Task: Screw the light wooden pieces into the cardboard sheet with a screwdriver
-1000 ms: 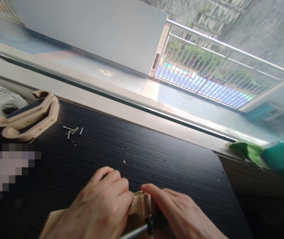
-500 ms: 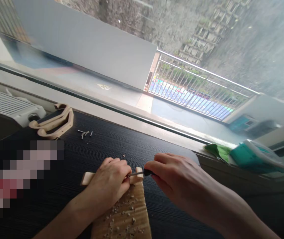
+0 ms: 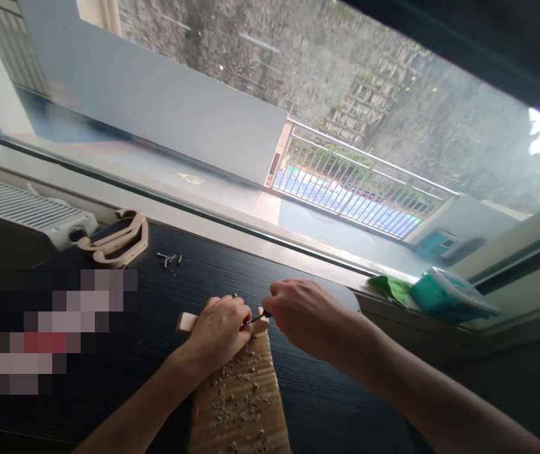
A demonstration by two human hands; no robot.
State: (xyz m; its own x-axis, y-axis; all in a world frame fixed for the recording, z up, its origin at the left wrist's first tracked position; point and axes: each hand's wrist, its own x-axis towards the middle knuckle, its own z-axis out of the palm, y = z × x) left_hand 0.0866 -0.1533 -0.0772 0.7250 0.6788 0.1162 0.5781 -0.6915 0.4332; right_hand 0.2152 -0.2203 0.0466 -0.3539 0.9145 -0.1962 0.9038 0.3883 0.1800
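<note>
Screwdriver fills my clenched right hand beside the board; my left hand clasps a wooden piece across it.

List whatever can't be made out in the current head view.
Head view:
Wood piece: partly hidden by the left hand.
Tool: handle mostly hidden by the right hand.
Board: near end cut off by the bottom edge.
Metal fasteners: too small to tell whether nails or screws.

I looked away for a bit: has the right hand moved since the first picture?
Yes. Judged against the pale window ledge, the right hand has shifted toward it in view; less dark table shows between them.
</note>
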